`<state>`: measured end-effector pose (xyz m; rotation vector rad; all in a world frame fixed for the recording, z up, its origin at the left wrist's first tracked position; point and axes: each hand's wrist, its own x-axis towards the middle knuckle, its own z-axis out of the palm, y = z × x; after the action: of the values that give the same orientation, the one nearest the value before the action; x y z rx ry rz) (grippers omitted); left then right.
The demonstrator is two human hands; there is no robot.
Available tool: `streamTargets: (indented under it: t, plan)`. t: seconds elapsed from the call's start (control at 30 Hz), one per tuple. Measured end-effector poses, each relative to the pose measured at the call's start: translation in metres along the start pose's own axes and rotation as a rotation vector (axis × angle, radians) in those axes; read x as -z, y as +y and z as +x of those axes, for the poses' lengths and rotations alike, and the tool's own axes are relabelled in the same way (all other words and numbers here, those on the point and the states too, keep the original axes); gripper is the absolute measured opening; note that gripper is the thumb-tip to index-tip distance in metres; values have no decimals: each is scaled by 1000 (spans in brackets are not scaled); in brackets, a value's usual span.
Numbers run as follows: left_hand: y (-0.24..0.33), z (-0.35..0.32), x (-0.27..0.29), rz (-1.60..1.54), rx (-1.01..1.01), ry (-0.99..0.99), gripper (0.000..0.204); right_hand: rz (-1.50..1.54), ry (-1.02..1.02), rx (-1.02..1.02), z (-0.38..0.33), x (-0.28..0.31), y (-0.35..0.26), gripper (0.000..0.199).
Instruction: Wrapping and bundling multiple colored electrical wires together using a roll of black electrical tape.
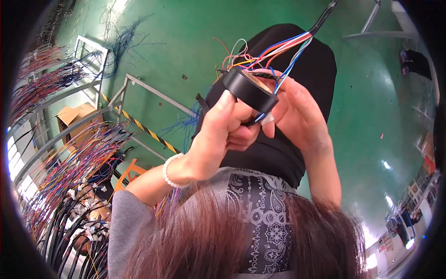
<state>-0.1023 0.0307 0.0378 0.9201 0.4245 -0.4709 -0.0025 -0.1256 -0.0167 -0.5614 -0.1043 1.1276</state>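
My left hand (218,125), with a white bead bracelet at the wrist, is closed round a roll of black tape (251,89). The roll is tilted, and its tan core faces up. Beside it, my right hand (302,109) is curled, its fingertips partly hidden behind the roll. Blue and white wires (289,65) run down into its grip, and a short dark end shows between the two hands. The wires belong to a multicoloured bundle (283,45) that fans out from a black sheathed cable (324,18) at the upper right. Loose coloured ends spread left of the roll.
Black cloth (297,135) covers my lap. Left of me, many coloured wires (79,158) hang over a metal rack (153,95), near a cardboard box (76,116), a yellow-black striped bar (148,131) and an orange stool (131,172). Shelved goods (404,218) stand far right on the green floor.
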Motion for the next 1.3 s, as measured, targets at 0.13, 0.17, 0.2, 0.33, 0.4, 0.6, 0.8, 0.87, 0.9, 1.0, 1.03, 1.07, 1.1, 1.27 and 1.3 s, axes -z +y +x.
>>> streamTargets:
  t: [0.13, 0.17, 0.2, 0.33, 0.4, 0.6, 0.8, 0.87, 0.9, 1.0, 1.03, 1.07, 1.1, 1.27, 1.3]
  plan:
    - [-1, 1, -7, 32, -18, 85, 75, 98, -147, 50, 6, 15, 11, 44]
    - [4, 2, -8, 45, 52, 106, 64, 155, -192, 66, 8, 17, 15, 51]
    - [4, 2, -9, 53, 44, 99, 64, 210, -236, 82, 9, 17, 16, 58]
    - [-3, -6, -4, -311, 38, 34, 26, 44, -14, 151, 22, 4, 40, 58]
    - [-2, -8, -4, -401, 71, -1, 25, -3, 104, 160, 21, 9, 51, 54]
    - [9, -8, -7, -630, 300, -41, 24, -144, 107, 413, 16, -2, 59, 53]
    - [9, -5, -12, -464, 178, 40, 23, -419, 318, 550, 5, 5, 59, 26]
    - [3, -7, -5, -397, 144, 47, 23, -424, 457, 498, -6, 7, 49, 22]
    - [-2, -7, -1, -200, 48, 82, 23, -405, 440, 452, -12, 11, 43, 19]
    - [-7, -4, 8, 268, -84, 186, 19, -601, 523, 440, -23, -9, 14, 20]
    - [-12, 1, 12, 587, -345, 250, 14, -782, 542, 504, -25, -20, 7, 25]
    - [-12, 8, 8, 928, -600, 311, 10, -767, 546, 510, -28, -26, -4, 25]
    - [-5, 8, -2, 1231, -650, 367, 5, -1085, 548, 641, -30, -32, -14, 28]
    - [-5, 5, -10, 1473, -906, 495, 10, -1792, 352, 979, -16, -75, -25, 40]
    - [-9, 5, -12, 1501, -953, 551, 10, -1831, 317, 1032, -9, -80, -21, 41]
